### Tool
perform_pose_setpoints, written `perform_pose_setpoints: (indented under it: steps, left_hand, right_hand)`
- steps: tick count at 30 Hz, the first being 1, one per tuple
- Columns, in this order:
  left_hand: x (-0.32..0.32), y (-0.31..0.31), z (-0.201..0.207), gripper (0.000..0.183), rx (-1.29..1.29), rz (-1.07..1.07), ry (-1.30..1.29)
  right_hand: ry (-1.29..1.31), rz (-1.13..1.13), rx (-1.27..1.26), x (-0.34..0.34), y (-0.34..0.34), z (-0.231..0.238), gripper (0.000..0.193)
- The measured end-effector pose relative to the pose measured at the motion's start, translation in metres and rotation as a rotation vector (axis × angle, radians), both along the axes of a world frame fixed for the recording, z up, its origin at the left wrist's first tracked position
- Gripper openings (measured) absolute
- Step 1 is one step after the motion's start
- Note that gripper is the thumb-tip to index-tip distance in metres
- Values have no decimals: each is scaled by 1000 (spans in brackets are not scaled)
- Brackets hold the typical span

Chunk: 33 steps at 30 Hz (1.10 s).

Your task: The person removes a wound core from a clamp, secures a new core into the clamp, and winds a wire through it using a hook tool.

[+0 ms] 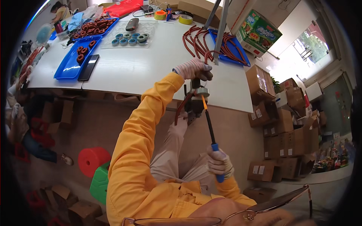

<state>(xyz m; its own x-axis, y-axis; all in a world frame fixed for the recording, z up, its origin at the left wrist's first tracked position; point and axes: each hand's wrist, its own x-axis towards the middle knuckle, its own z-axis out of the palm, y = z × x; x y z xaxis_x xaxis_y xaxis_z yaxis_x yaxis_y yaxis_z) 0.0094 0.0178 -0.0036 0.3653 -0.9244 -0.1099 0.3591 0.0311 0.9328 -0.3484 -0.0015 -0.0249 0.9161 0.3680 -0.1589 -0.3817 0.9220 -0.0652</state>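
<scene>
At the table's front edge, my left hand (194, 70), in a striped glove, is closed around a reddish-brown cord (207, 55) above a dark clamp-like fixture (196, 103). A pale grey ring (202, 91) sits on that fixture. Another length of brown cord (181, 110) hangs down beside it. Lower and to the right, my gloved right hand (220, 164) grips the blue handle of a long tool (209, 126) with a black shaft. The tool's orange tip reaches up to the ring; whether it touches cannot be told.
Brown cords lie in a blue tray (246, 60) at the right. Coiled pieces fill blue trays (66, 67) at the left, near a phone (89, 67) and tape rolls in a clear tray (109, 42). A metal post (220, 35) rises at the right; cardboard boxes (281, 145) stack beyond.
</scene>
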Motion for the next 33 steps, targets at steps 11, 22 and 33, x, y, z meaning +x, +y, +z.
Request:
perform_pose_setpoints:
  steps: [11,22,33]
  left_hand:
    - [-170,83,-76,41,-108,1096,-663]
    - [-216,103,-55,49,-452,559,-1614]
    - [-87,138,1,42,-717,813,-140]
  right_hand:
    - [-62,-203,-103,-115,110,16,19]
    - [245,-238,-928,-183,162,18,15]
    - [323,-106,-1234,-81,72,70,29]
